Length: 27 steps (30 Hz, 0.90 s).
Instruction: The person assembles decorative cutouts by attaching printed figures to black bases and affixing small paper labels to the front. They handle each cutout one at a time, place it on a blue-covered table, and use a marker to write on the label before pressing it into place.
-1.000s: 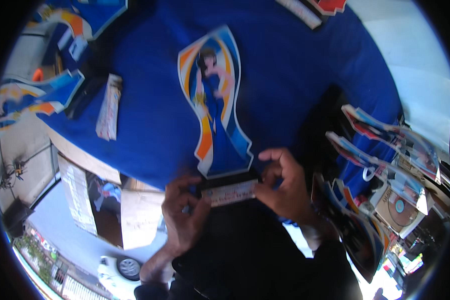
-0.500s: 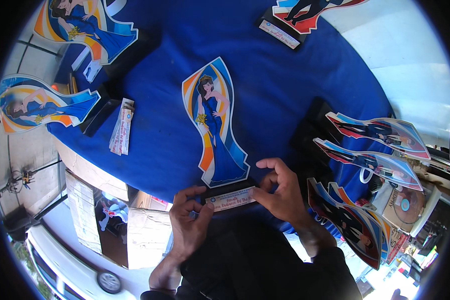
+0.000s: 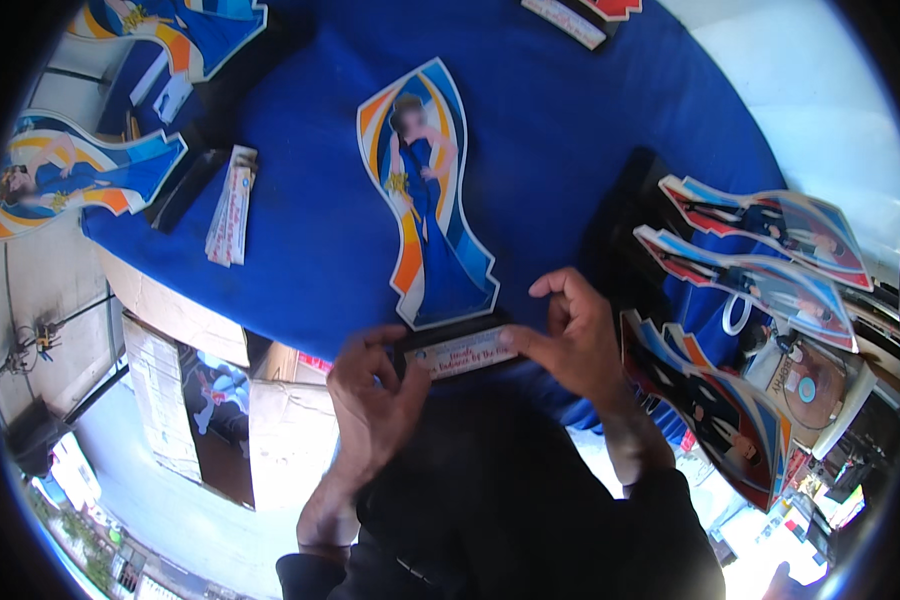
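Observation:
In front of me on the blue cloth stands a flat cut-out trophy (image 3: 425,200) with a figure in a blue gown, orange and blue swirls and a white edge. Its black base (image 3: 470,327) is nearest me. A white printed label strip (image 3: 465,354) lies along the base's front face. My left hand (image 3: 375,385) is closed at the base's left end, its thumb by the strip and its fingers curled at the rear. The thumb of my right hand (image 3: 575,345) presses the strip's right end, while its other fingers are raised and apart.
More gown trophies (image 3: 90,165) lie at left, beside a stack of label strips (image 3: 232,210). Several suit-figure trophies (image 3: 760,270) are on the right. An open cardboard box (image 3: 160,400) sits below the table's left edge. Another labelled base (image 3: 565,22) is at the far side.
The whole view has shifted, so the table and trophies sit higher in the picture. Both hands stay at the base; the right thumb is still on the strip's right end.

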Tool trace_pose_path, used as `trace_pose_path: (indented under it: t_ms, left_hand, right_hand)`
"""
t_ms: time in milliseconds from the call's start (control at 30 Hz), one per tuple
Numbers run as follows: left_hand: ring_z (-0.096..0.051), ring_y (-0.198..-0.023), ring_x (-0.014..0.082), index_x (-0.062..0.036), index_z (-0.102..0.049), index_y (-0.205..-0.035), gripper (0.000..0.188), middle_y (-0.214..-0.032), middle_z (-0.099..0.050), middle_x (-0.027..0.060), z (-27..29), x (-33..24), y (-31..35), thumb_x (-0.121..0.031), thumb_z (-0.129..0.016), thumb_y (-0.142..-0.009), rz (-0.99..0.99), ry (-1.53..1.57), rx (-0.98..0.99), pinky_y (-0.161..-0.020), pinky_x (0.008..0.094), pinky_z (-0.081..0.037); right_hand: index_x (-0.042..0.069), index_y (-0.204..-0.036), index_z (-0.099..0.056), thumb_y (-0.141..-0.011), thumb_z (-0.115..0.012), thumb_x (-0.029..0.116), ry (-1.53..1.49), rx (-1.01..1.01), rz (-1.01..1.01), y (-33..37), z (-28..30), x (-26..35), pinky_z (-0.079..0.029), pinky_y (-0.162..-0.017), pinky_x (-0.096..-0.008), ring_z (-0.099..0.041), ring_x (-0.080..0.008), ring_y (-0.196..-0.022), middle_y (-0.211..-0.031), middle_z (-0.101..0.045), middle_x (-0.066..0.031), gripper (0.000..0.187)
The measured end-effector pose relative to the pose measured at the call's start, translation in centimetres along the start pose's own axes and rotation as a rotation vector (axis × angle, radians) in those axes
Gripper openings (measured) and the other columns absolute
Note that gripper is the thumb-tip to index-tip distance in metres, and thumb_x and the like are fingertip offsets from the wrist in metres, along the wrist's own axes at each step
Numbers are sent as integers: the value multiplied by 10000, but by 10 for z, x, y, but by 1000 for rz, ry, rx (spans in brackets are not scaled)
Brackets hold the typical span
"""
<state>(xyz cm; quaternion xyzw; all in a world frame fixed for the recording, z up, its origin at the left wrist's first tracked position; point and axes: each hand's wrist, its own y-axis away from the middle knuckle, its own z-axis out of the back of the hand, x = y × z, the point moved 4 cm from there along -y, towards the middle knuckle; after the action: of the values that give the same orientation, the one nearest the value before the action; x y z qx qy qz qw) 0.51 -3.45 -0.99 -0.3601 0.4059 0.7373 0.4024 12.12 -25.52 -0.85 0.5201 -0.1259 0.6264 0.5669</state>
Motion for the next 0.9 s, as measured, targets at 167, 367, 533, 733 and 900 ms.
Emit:
trace_pose_path:
  t_ms: [167, 367, 533, 733, 900]
  left_hand:
    - [-657, -1086, 289, 39, -576, -990, 220, -1238, -618, 235, 4, 22, 3, -2, -682, -802, 134, 384, 54, -918, 393, -530]
    - [-594, -1203, 292, 55, -472, -1373, 584, -1302, -571, 227, 5, 29, -4, -20, -658, -825, 226, 540, 195, -972, 393, -504]
    - [-605, -1204, 314, 41, -403, -1475, 807, -1298, -599, 248, -2, 20, 1, -128, -814, -802, 77, 226, 228, -978, 409, -501]
    - [-628, -1193, 318, 3, -346, -1521, 941, -1309, -613, 248, -2, 18, -2, -140, -875, -757, 1, 232, 275, -992, 421, -498]
    - [-623, -1200, 326, -2, -332, -1534, 929, -1330, -601, 249, -5, 14, -4, -61, -850, -764, -42, 287, 211, -1032, 435, -486]
  right_hand:
    - [18, -1050, -622, -1045, -599, 291, -360, -22, -151, 15, -6, -22, -433, -543, -220, -544, -48, -602, -763, -591, -16, 274]
    - [9, -1088, -620, -1099, -436, 418, -453, 43, -199, 30, -19, -23, -519, -594, -239, -675, -123, -699, -871, -644, -73, 449]
    - [9, -1102, -604, -1093, -437, 440, -367, 24, -95, 29, -26, -21, -562, -624, -247, -693, -133, -725, -897, -701, -112, 462]
    - [4, -1106, -605, -1084, -490, 390, -356, -4, -10, 31, -30, -17, -560, -631, -252, -685, -127, -788, -940, -699, -99, 403]
    - [-12, -1161, -571, -1018, -633, 184, -433, -104, 176, 27, -35, -12, -553, -737, -249, -664, -114, -871, -1022, -678, -99, 250]
